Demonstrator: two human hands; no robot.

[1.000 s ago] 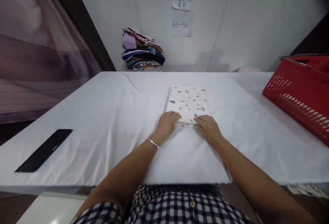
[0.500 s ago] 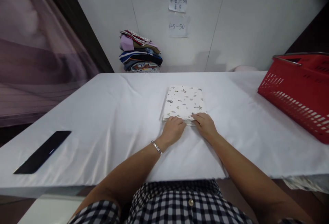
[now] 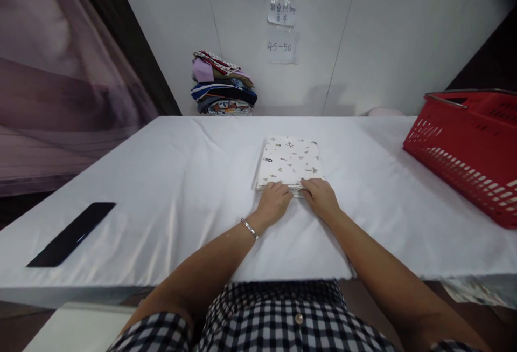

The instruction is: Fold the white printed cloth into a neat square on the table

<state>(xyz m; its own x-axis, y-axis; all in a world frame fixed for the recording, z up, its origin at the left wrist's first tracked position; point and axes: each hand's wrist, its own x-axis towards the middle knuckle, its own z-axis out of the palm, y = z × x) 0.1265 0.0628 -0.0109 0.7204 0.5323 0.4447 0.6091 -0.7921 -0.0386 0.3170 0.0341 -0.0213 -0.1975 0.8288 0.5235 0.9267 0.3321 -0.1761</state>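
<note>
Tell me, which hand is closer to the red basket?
The right hand. It rests on the near edge of the folded patterned cloth, on the side toward the red basket. The left hand sits beside it, farther from the basket.

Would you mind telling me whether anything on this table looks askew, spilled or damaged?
Nothing stands out. The folded printed cloth lies flat and square, with the left hand and right hand at its near edge. The red basket stands upright.
</note>
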